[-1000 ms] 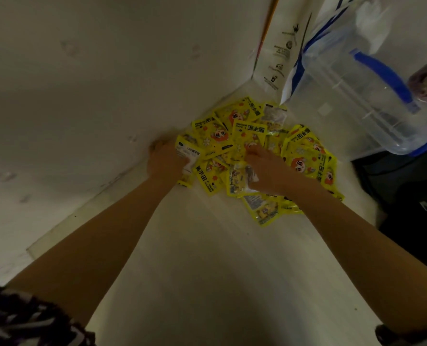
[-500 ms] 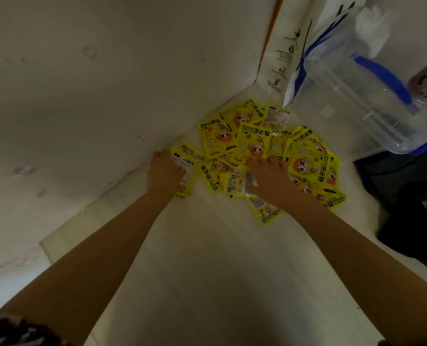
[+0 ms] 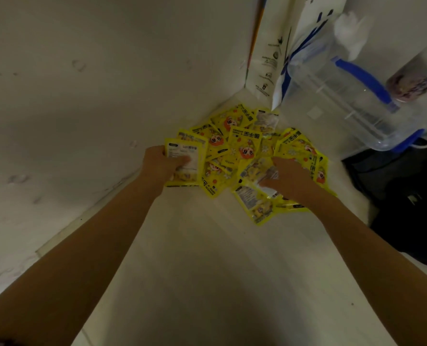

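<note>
A heap of several yellow snack packets lies on the pale floor in a wall corner. My left hand grips one packet at the heap's left edge, thumb on its pale printed back, fingers behind it. My right hand lies on the right side of the heap, fingers spread over the packets and thumb touching a shiny one. Whether it holds one is unclear.
A clear plastic storage box with blue handles stands at the right behind the heap. White printed bags lean in the corner. A dark bag lies at the right. The wall runs along the left.
My left hand has taken hold of a packet at the heap's left edge and lifted it up on edge. My right hand has slid a little to the right over the heap.
</note>
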Tool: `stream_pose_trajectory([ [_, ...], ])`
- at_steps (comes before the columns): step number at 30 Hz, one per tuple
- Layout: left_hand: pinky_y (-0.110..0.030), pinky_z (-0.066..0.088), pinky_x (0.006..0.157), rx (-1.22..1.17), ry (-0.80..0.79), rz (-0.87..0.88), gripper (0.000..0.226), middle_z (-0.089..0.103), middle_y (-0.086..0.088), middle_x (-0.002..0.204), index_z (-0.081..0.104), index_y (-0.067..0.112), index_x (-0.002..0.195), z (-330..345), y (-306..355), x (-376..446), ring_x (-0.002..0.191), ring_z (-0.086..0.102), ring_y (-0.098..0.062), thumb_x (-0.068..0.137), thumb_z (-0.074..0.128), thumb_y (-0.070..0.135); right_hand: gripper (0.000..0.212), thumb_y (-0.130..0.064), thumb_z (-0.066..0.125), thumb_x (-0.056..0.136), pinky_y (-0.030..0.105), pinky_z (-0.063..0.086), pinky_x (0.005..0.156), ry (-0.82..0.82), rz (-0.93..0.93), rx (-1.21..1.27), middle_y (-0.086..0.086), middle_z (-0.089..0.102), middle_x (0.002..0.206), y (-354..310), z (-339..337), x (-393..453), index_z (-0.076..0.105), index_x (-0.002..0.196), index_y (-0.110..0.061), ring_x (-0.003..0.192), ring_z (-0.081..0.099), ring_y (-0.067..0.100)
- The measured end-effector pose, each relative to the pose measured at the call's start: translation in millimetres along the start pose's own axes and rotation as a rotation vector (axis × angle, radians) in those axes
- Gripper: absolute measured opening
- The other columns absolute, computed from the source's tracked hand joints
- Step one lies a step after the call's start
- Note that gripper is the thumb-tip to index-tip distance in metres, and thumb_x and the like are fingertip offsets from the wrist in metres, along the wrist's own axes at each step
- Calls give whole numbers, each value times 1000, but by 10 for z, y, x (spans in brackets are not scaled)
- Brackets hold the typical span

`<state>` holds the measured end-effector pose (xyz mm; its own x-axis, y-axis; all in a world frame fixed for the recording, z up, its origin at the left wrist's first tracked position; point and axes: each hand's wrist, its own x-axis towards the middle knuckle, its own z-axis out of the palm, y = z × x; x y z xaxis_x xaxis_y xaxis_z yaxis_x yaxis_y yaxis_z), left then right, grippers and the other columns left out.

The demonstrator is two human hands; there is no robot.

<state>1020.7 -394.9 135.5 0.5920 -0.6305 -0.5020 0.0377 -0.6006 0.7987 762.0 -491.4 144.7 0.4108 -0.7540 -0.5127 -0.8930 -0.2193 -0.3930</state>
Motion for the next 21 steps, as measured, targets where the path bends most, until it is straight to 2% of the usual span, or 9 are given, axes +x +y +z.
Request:
stream_pose_trajectory([
  [3, -29, 59, 52, -123, -55, -47, 18, 70, -6, 81, 69, 9, 96, 159, 41, 95, 51, 68, -7, 79, 73, 5, 56, -35, 69, 83, 46, 44, 97, 55, 41, 119, 13, 52, 132, 142, -92, 55, 49, 128, -8, 122, 50, 33],
  [7, -32, 59, 55, -277, -128, -113, 20, 71, -8, 86, 68, 6, 101, 344, 56, 248, 59, 70, -13, 82, 68, -1, 70, -41, 65, 84, 47, 29, 111, 72, 104, 12, 12, 37, 149, 334, -198, 134, 37, 141, -11, 139, 32, 30],
  [9, -38, 59, 63, -335, -107, -155, 17, 73, -7, 83, 68, 7, 94, 400, 58, 326, 64, 70, -17, 80, 69, -3, 68, -40, 66, 84, 45, 31, 110, 90, 115, 11, 15, 41, 145, 405, -276, 181, 41, 137, -7, 135, 37, 31],
  [12, -47, 57, 75, -358, -72, -212, 22, 69, -17, 107, 67, 6, 98, 457, 35, 465, 82, 68, -28, 78, 72, -2, 65, -36, 68, 84, 45, 31, 109, 86, 146, -14, 16, 41, 143, 497, -376, 251, 43, 133, -2, 132, 38, 33],
  [14, -43, 59, 67, -391, -99, -230, 24, 67, -18, 109, 65, 4, 103, 488, 51, 504, 82, 69, -28, 80, 70, -2, 68, -37, 72, 80, 45, 30, 108, 84, 139, -22, 16, 40, 143, 535, -390, 299, 45, 132, -3, 132, 36, 36],
  [16, -35, 58, 50, -415, -122, -267, 15, 67, -12, 95, 64, 7, 95, 536, 104, 505, 66, 70, -20, 83, 68, -1, 70, -41, 71, 78, 46, 29, 108, 62, 110, -74, 15, 39, 144, 560, -365, 341, 46, 133, -4, 132, 36, 38],
  [17, -34, 57, 48, -415, -118, -287, 13, 66, -10, 90, 63, 9, 91, 552, 116, 518, 63, 69, -17, 83, 68, 0, 70, -41, 70, 80, 46, 27, 109, 48, 108, -97, 14, 37, 146, 557, -357, 346, 45, 134, -3, 132, 34, 38],
  [20, -41, 59, 66, -397, -124, -323, 25, 68, -13, 106, 64, 7, 104, 601, 124, 575, 83, 68, -24, 81, 73, 7, 71, -40, 68, 82, 47, 26, 111, 44, 118, -115, 10, 31, 150, 567, -350, 363, 43, 136, -3, 135, 26, 40],
  [21, -42, 59, 64, -413, -144, -338, 32, 67, -15, 109, 63, 5, 112, 620, 131, 575, 85, 68, -27, 81, 73, 7, 71, -41, 68, 82, 48, 26, 111, 49, 114, -126, 9, 30, 151, 571, -346, 366, 43, 137, -4, 136, 25, 40],
])
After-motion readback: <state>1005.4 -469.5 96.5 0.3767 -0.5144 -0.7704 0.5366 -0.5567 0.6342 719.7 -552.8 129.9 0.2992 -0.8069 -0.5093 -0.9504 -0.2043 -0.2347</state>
